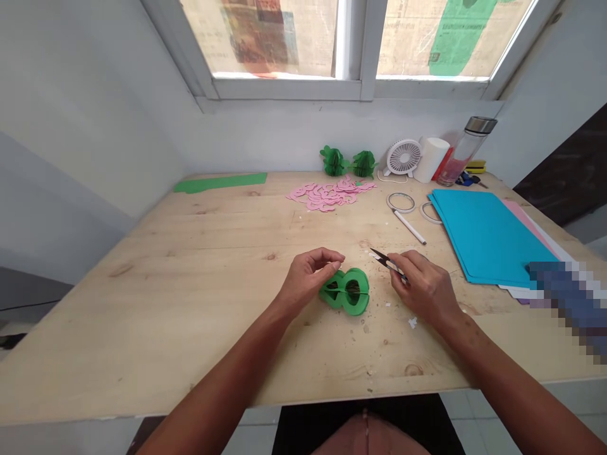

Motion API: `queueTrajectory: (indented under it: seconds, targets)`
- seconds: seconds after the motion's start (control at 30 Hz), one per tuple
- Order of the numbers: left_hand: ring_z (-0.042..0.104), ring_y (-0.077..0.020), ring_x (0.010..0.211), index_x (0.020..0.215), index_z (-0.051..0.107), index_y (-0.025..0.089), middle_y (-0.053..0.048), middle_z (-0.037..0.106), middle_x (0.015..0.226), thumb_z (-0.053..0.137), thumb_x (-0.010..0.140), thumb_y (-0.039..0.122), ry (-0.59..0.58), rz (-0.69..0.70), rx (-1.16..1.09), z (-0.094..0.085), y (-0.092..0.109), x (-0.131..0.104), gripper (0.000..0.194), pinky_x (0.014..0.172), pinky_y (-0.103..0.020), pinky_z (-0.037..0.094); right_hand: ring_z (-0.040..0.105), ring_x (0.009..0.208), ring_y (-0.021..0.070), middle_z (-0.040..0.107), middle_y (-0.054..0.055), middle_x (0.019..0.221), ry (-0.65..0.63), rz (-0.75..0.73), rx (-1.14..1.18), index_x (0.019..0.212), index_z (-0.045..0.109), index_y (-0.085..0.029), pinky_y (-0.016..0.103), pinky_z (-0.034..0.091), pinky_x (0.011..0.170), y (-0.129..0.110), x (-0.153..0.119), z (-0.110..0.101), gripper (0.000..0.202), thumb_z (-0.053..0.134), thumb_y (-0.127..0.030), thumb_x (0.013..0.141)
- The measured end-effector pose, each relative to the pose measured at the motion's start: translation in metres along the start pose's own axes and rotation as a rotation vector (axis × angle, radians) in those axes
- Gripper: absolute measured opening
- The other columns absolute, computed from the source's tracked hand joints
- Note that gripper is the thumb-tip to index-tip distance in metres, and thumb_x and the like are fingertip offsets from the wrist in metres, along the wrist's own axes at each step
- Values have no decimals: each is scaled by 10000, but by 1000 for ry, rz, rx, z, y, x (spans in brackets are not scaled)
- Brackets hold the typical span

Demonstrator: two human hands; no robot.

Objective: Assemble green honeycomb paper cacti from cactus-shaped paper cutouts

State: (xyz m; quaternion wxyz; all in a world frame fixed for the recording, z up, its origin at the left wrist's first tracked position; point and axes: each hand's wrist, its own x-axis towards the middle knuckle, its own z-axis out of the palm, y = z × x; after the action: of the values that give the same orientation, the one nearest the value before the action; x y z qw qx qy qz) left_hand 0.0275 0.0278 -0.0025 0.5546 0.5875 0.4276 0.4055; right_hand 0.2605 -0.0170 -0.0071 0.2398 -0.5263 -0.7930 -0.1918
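Observation:
My left hand (310, 273) is closed at the upper left edge of a green paper cutout (356, 309), thumb and forefinger pinched together. Several layers make up this cutout, which has rounded lobes, two openings and a fold line across the middle. Its lower left side lies partly behind my hand and wrist. To the right, my right hand (423, 284) grips a pair of small dark thread snips (382, 258), their pointed blades directed up and left, apart from the green paper. Small white paper scraps (412, 323) lie on the wooden table (213, 303) near both hands.
Pink paper cutouts (327, 194) are heaped farther back, before two green folded paper shapes (334, 162). A white fan (403, 158), a glass bottle (467, 151), tape rolls (401, 202) and a white pen (409, 226) stand or lie rightward. Blue sheets (493, 234) cover the right side.

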Motion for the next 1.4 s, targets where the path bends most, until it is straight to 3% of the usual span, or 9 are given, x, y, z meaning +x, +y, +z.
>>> queueTrajectory:
  seconds: [0.2,0.4,0.6,0.83,1.4]
  targets:
    - [639,-182,780,822,675,175,-48,704,860,595,780,304,-11,130,215,7,2,10,158,692,-300,501,615,726,167,664,65,839,17,102,178,1059,608,-187,259,431,598,-5,-2,1,230,461,-183,882]
    - [636,-212,840,871,658,201,-49,713,876,555,821,227,70,492,675,19,5,16,117,781,-363,478,632,774,186,673,67,854,36,198,436,1031,606,-204,297,475,671,-7,2,-3,202,459,-217,894]
    - [631,-192,772,849,641,190,-53,706,798,505,871,220,62,751,917,24,7,19,141,847,-382,434,643,777,184,679,70,870,27,257,511,1011,615,-195,291,477,670,-6,3,-4,194,471,-231,886]
    - [626,-197,826,813,633,206,-41,705,785,455,889,203,51,751,1012,26,13,17,193,982,-437,351,631,737,176,668,61,828,18,282,556,987,628,-196,282,477,643,-8,4,-6,190,482,-231,871]
    - [621,-190,853,704,600,218,-18,667,707,444,833,119,31,785,964,26,14,19,225,1043,-468,303,628,764,182,676,62,846,-43,377,660,973,653,-200,284,484,661,-6,2,-1,204,502,-275,859]
